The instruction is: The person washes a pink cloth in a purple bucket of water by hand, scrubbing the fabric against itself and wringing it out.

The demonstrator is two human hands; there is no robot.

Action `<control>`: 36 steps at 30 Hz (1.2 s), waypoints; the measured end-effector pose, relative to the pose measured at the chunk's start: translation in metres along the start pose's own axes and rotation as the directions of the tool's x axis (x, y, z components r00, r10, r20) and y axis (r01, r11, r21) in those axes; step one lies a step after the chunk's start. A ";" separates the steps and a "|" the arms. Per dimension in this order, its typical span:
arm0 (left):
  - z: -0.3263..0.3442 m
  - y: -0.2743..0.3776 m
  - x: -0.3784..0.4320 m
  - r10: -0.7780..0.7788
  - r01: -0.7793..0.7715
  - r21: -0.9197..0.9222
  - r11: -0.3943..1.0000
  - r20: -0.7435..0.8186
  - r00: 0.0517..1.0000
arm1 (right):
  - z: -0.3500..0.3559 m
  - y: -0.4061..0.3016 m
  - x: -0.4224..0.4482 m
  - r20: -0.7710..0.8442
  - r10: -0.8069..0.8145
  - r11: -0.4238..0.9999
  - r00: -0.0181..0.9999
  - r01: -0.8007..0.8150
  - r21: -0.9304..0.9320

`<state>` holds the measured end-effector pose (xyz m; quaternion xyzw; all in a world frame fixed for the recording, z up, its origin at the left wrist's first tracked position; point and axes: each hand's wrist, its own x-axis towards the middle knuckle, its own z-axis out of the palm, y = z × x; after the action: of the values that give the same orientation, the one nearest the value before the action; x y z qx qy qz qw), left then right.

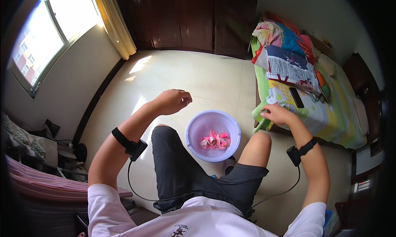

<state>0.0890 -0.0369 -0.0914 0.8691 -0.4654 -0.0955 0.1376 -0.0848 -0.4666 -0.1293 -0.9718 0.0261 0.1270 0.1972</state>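
Note:
A lavender plastic basin (190,144) stands on the floor in front of my knees. Inside it lies a bunched pink and white cloth (216,140), in what looks like shallow water. My left hand (175,101) hovers above the basin's upper left, apart from it, with its fingers loosely curled and nothing seen in them. Off to the basin's right, my right hand (276,114) is held in the air in front of the bed's near corner. Its fingers are slightly bent and apart, with no object visible between them.
On the right is a bed (332,127) with folded bedding (289,65) and a black phone (296,97). A dark wooden wardrobe (182,20) closes off the far side. Cables (145,197) run from the straps on both my forearms. Striped fabric (46,175) lies at left.

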 end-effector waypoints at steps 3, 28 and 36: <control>-0.003 -0.022 -0.001 -0.020 0.014 0.098 0.995 0.057 0.998 | 0.026 0.024 0.016 0.029 0.007 0.998 1.000 -0.009 0.063; 0.489 -0.199 0.126 -0.244 0.616 -0.389 0.685 0.675 0.697 | 0.460 0.110 0.242 0.341 0.156 0.892 0.927 -0.281 0.355; 0.569 -0.183 0.123 -0.425 0.657 -0.495 0.568 0.507 0.750 | 0.520 0.129 0.251 0.273 0.284 0.764 0.919 -0.389 0.515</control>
<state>0.1323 -0.1282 -0.6930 0.8368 -0.1243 -0.4327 0.3115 0.0223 -0.3830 -0.7052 -0.8346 0.2187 0.2338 0.4483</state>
